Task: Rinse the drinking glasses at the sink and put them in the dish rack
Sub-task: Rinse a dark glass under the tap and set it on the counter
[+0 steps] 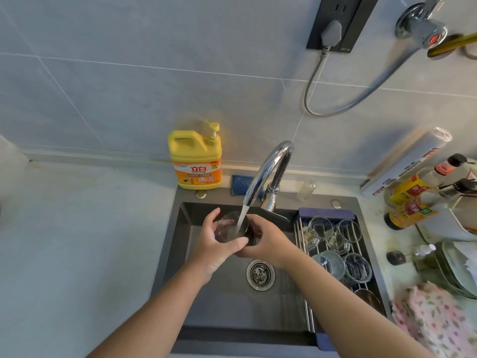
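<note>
A clear drinking glass (228,226) is held over the dark sink (222,306), mouth up under the running stream from the chrome faucet (268,171). My left hand (214,244) wraps its left side, thumb across the front. My right hand (263,241) cups it from the right and underneath. The dish rack (303,244) spans the sink's right part and holds several clear glasses (321,227), among them a ribbed one (331,263).
A yellow dish-soap jug (195,158) stands behind the sink, a blue sponge (242,184) beside it. Sauce bottles (410,192), a foil roll (405,164), plates (454,270) and a floral cloth (436,321) crowd the right counter. The drain strainer (260,273) lies below my hands.
</note>
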